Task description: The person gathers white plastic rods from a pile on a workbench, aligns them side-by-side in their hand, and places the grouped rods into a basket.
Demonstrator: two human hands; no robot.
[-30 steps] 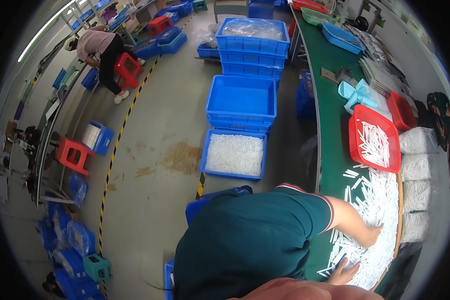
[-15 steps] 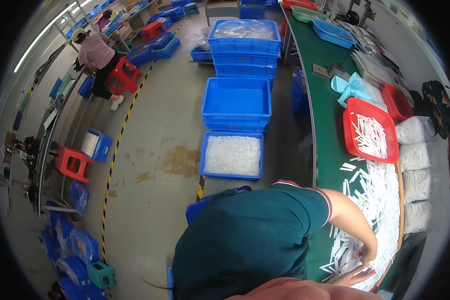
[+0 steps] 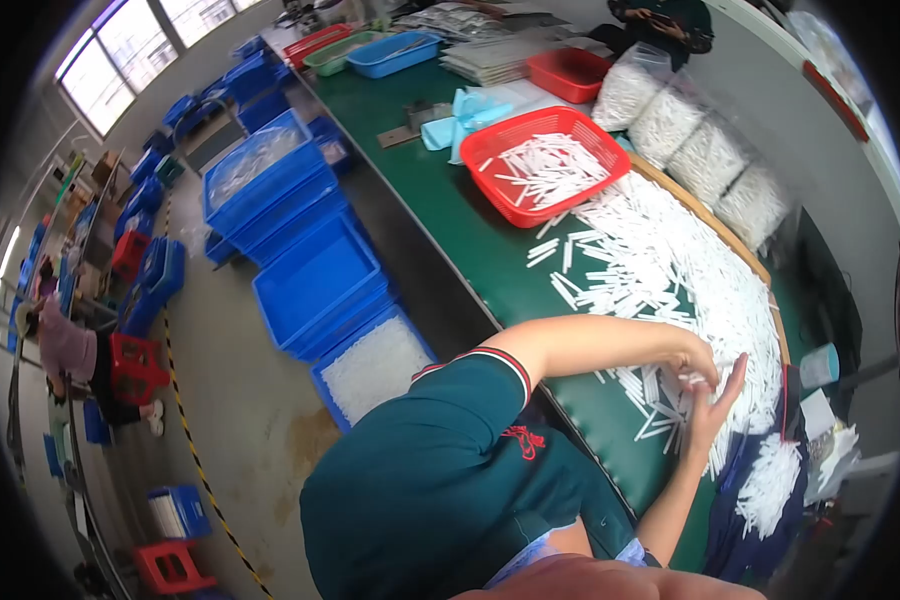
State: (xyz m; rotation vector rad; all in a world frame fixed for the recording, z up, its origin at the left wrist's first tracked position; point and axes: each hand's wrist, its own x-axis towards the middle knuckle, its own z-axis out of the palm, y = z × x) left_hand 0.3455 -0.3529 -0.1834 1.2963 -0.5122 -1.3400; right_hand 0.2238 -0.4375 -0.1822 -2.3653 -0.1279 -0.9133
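Short white sticks lie in a thick spread over the green table top. My left hand reaches down among them with its fingers bent inward, closed around some white sticks; the fingertips are partly hidden. Close beside it, my right hand is held up over the spread, fingers and thumb stretched apart. No stick shows clearly in the right hand. A red basket holding more white sticks stands on the table past my left hand.
A wooden strip edges the spread, with filled clear bags behind. Dark cloth with sticks on it lies near my right arm. Blue crates stand on the floor. A person in pink sits across the aisle; another person is behind the table.
The view has swung toward the table, showing more of it and the person behind it. Both hands stay close together over the sticks, the right hand now more raised with fingers apart.
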